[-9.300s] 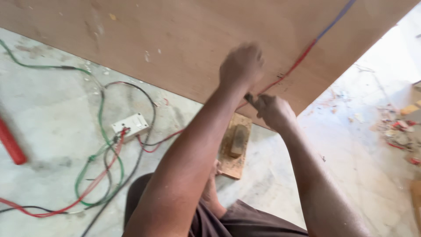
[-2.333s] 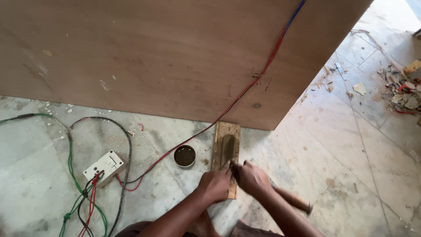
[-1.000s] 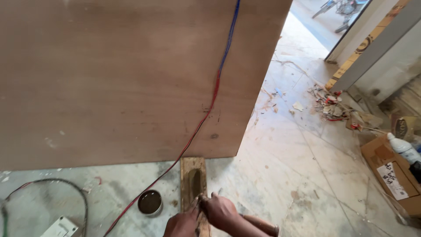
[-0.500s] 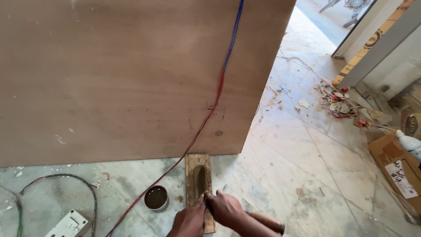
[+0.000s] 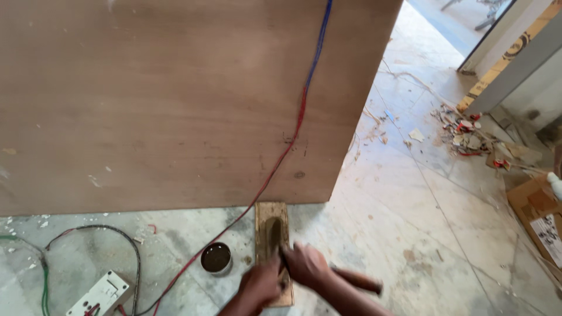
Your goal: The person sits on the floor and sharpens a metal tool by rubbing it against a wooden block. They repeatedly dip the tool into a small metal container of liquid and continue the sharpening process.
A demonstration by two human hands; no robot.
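Plywood offcut [image 5: 273, 234], small and smeared dark, lies flat on the stone floor [image 5: 410, 234] at the foot of the big brown board [image 5: 175, 99]. Both my hands meet over its near end: left hand [image 5: 261, 285] and right hand [image 5: 305, 264] curl closed, blurred, so I cannot tell what they pinch. Just left sits a round tin [image 5: 216, 257], beside a red cable [image 5: 275, 164].

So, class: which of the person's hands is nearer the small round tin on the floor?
Left. The left hand lies just right of the tin; the right hand is farther right, over the wooden board.
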